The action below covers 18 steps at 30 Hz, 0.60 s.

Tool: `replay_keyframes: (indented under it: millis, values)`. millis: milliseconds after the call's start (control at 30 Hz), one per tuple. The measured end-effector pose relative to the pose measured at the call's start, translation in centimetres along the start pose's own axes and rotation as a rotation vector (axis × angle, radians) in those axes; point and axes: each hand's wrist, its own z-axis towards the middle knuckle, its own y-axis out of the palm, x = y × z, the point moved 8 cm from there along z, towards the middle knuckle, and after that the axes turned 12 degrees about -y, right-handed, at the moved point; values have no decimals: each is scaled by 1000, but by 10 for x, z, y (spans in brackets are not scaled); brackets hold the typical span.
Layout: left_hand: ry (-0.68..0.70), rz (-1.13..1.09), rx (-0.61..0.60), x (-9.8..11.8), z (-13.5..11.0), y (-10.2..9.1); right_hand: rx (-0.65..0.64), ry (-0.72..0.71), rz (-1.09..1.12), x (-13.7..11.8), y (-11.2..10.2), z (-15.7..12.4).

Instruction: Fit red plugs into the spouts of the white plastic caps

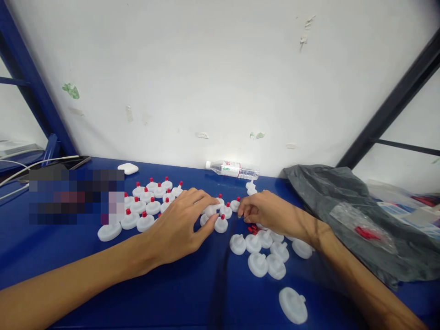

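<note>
Many round white plastic caps lie on a blue table (192, 293). A group with red tips (147, 201) sits at the left; a group without red tips (264, 256) lies lower right. My left hand (182, 224) rests over the middle caps, its fingers closed round a white cap (210, 210). My right hand (268, 211) is curled in a pinch beside a red-tipped cap (235, 204), just above a small heap of loose red tips (253, 228); what its fingers hold is too small to make out.
A clear water bottle (233, 169) lies on its side against the white wall. A grey plastic bag (347, 206) with a clear pouch of red bits (366, 231) covers the right side. A white earbud case (128, 168) and cables (30, 165) sit at the back left. One lone cap (293, 305) lies near me.
</note>
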Motion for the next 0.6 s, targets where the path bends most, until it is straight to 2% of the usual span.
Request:
replay_keyframes:
  millis: [600]
  values:
    - [2, 7, -16, 1, 1, 2, 15, -78, -43, -5, 2, 2]
